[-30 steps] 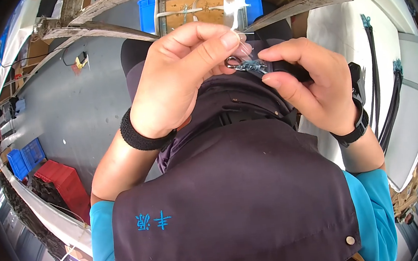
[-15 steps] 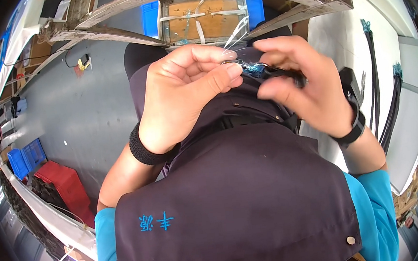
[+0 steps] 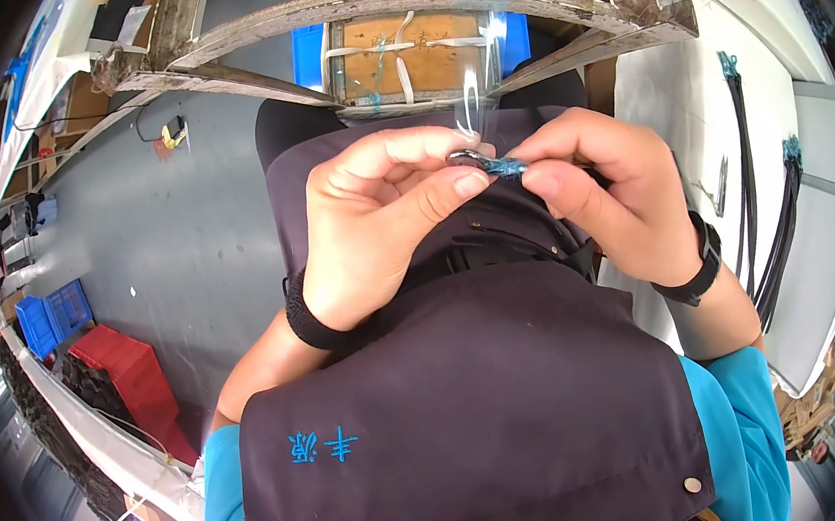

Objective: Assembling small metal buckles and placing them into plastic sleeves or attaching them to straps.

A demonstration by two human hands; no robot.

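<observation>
A dark apron (image 3: 480, 385) fills the near middle, its bottom edge cut off by the picture. Blue sleeves (image 3: 743, 430) show on both sides of it, also cut off. Just beyond the apron's fold, the two hands are close together over the lap, working on one small thing. The left hand (image 3: 368, 220) pinches a dark, shiny metal ring (image 3: 468, 158) between thumb and fingertips, which cover part of its loop. The right hand (image 3: 622, 191) has thumb and forefinger closed on the blue threads (image 3: 506, 167) joined to the ring; its curled fingers hide whatever runs on into the palm, so I cannot tell what is there. A pale, see-through loop (image 3: 471, 105) rises from the left fingertips, its upper end hard to make out.

To the right of the apron, black straps (image 3: 742, 159) with blue ends lie on a white surface (image 3: 660, 117). To the left of the apron are a red crate (image 3: 133, 383) and a blue crate (image 3: 54, 318), bent by the lens. Farther beyond the apron, a worn wooden frame (image 3: 314, 17) crosses over a tan board (image 3: 434, 63) with white bands, covering part of it.
</observation>
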